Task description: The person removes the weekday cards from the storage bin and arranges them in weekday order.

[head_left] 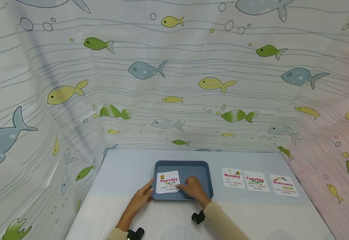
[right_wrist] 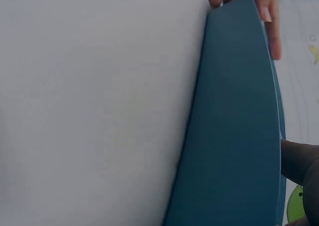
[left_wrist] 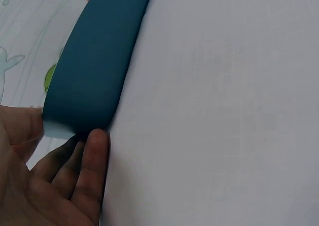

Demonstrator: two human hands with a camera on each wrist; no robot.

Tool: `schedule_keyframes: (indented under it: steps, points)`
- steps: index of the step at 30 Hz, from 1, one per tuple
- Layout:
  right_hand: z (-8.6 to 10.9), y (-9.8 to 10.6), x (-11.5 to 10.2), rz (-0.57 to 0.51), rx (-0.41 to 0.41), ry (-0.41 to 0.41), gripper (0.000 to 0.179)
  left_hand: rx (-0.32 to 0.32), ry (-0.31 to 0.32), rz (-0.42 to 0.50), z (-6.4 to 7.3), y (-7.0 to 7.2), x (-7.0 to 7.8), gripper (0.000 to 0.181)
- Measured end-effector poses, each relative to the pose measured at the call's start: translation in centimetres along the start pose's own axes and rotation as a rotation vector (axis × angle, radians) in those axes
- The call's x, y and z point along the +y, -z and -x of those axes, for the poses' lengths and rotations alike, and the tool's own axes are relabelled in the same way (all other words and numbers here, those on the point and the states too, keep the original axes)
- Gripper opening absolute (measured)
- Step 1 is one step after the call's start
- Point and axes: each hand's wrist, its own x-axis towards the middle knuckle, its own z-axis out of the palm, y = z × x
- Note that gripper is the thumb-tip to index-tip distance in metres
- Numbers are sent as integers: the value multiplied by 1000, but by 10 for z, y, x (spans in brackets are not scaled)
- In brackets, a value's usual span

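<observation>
Left hand: holding tray, lower centre. Right hand: touching Thursday card, pinch unclear. Step: probably card pickup; next calls for firm pinch.

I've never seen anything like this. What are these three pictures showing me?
There's no robot here, only a person's bare hands. The wide picture comes from a camera on the head; the two close ones come from small black wrist cameras, one per arm. The left hand holds a shallow blue-grey rectangular tray by its left edge. In the tray lies a square white card printed Thursday in red. The right hand touches its corner; whether it pinches it, I can't tell. To the right, similar white cards printed Monday, Tuesday and Wednesday lie on the pale table.
</observation>
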Motion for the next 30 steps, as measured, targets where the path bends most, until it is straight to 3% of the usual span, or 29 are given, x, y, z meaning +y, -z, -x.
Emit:
schedule_keyframes:
  steps: [10, 22, 30]
  points:
    - [2, -14, -20, -2, 37, -3, 47, 5, 6, -26, 0, 1, 1, 52]
    - [2, -24, -24, 35, 69, -15, 47, -3, -5, -12, 3, -1, 2, 52]
    - [-2, -28, -29, 62, 88, -31, 75, -3, -9, 1, 1, 0, 1, 53]
